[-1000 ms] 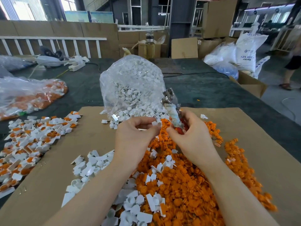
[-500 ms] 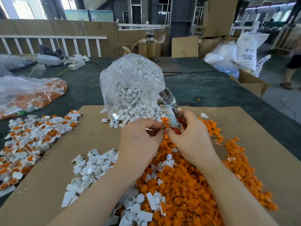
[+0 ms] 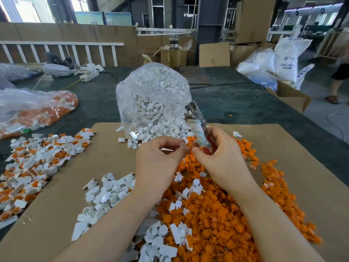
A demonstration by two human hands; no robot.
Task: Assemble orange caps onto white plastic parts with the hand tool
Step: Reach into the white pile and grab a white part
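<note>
Left hand (image 3: 160, 159): grip pinched a small white part (image 3: 182, 144).
Right hand (image 3: 224, 157): grip curled round the hand tool (image 3: 196, 125), head upward.
Orange caps (image 3: 217, 214): heaped below on the cardboard (image 3: 311, 176).

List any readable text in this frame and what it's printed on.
"ABS RESIN": white sack at far right, partly blurred; "RESIN" is my best reading.
"ABS" plus smaller characters beneath it: same sack, too blurred to read.
Logo above that: unreadable.
Blue print on the leaning bag: too small to read.
</note>
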